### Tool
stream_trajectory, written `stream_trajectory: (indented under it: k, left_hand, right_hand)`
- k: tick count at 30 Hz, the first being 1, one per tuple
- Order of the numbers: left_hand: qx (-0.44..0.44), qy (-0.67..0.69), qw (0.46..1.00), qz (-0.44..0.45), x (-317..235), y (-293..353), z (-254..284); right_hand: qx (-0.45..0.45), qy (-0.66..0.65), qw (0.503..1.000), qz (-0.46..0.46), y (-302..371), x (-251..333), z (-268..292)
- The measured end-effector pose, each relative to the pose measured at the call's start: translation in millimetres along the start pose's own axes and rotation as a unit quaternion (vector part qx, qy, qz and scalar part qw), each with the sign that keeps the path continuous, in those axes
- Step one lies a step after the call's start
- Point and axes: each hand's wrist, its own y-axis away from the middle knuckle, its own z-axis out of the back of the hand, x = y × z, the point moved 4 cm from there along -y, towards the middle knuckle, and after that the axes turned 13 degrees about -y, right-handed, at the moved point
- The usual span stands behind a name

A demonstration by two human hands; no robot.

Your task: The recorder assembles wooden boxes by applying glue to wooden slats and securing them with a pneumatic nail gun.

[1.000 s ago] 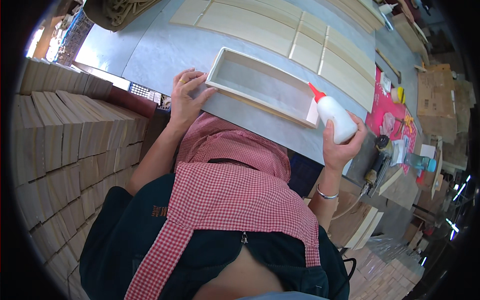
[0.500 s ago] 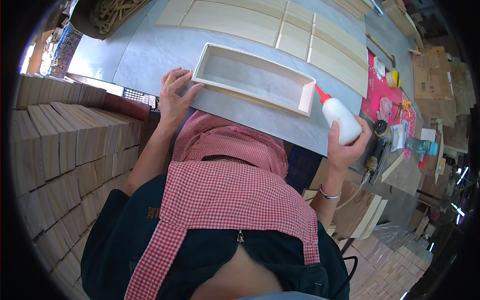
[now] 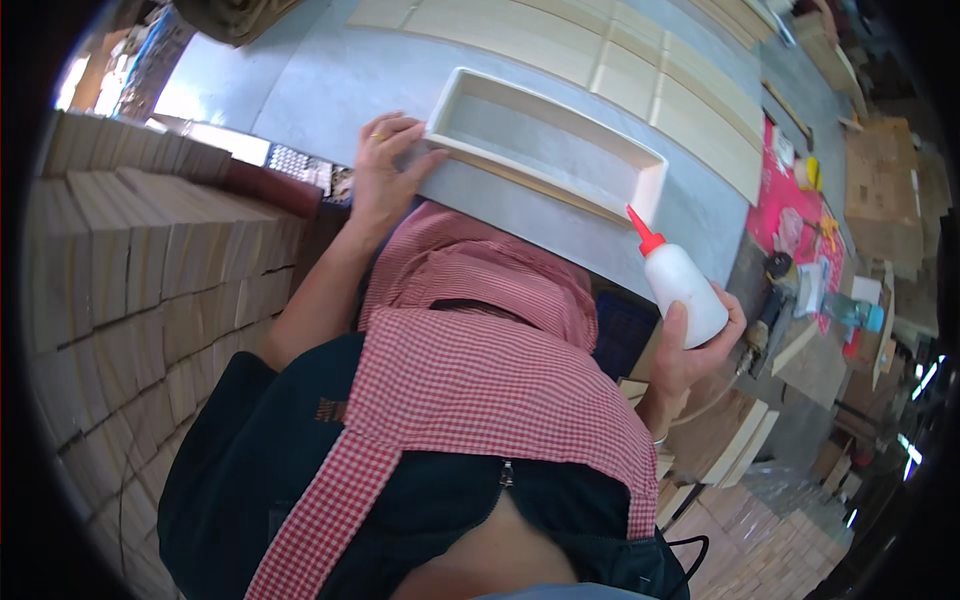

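A shallow rectangular wooden frame point(image 3: 545, 183), pale and long, lies on the grey table in front of me. My left hand point(image 3: 388, 170) grips its left end, thumb along the near side and fingers at the corner. In my right hand point(image 3: 700, 345) is a white squeeze bottle point(image 3: 682, 295) with a red pointed nozzle, tilted up and to the left. The nozzle tip is by the frame's near right corner; whether it touches the wood I cannot tell.
Flat wooden boards point(image 3: 560, 45) lie across the table point(image 3: 330, 85) beyond the frame. Stacked wood blocks point(image 3: 110, 250) rise at my left. To the right are a pink sheet point(image 3: 775, 190), a yellow tape roll point(image 3: 808, 174), a clear bottle point(image 3: 853, 313) and a cardboard box point(image 3: 880, 180).
The bottle in my right hand has come nearer to me, its nozzle moving from the frame's right end to the near right corner. My left hand keeps its hold. The whole view has shifted slightly.
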Motion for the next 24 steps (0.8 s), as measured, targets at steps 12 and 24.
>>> stream_trajectory:
  k: [12,24]
  left_hand:
    - [-0.025,0.022,0.999,-0.029,-3,4,-4]
    - [-0.024,0.022,0.999,-0.027,-1,3,-2]
  right_hand:
    - [0.177,-0.139,0.971,0.077,-11,17,-166]
    - [0.149,-0.067,0.985,0.051,-9,18,-119]
